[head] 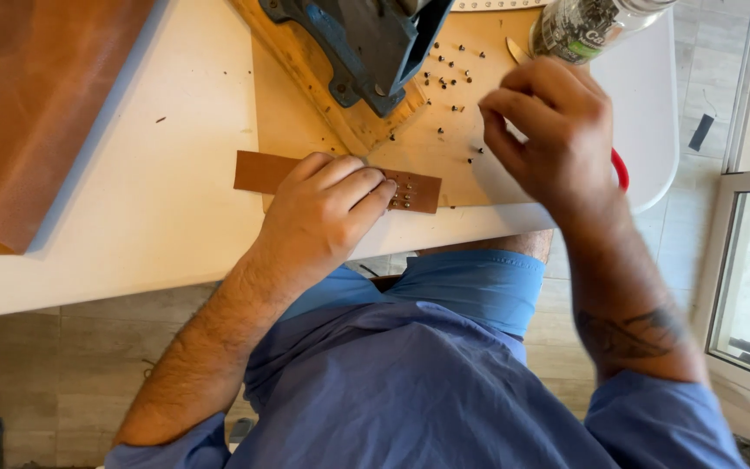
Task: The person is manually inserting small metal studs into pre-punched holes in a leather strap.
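So far, the brown leather strap (262, 172) lies flat across the front edge of the wooden board (453, 161), and its right end already carries a small cluster of dark metal rivets (403, 195), set in short rows. By my reading, that end is largely studded, while the long stretch of strap to the left shows no rivets at all, though part of it is hidden under the palm. The left hand (327, 213) rests palm-down on the strap, fingers extended and pressed flat, pinning it to the board with the fingertips just beside the fitted rivets. The right hand (553, 130) hovers above the board with fingers curled and thumb and forefinger pinched together; it seems to grip one small rivet, but the piece is too tiny and blurred to be sure. Many loose rivets (449, 78) lie scattered over the board between the hands and the blue press (366, 43), so plenty of stock is unused. As for containers, a clear plastic jar (588, 26) stands at the far right edge of the white worktop (158, 217), filled with dark small parts, probably more rivets. A large brown leather sheet (32, 104) lies at the far left.
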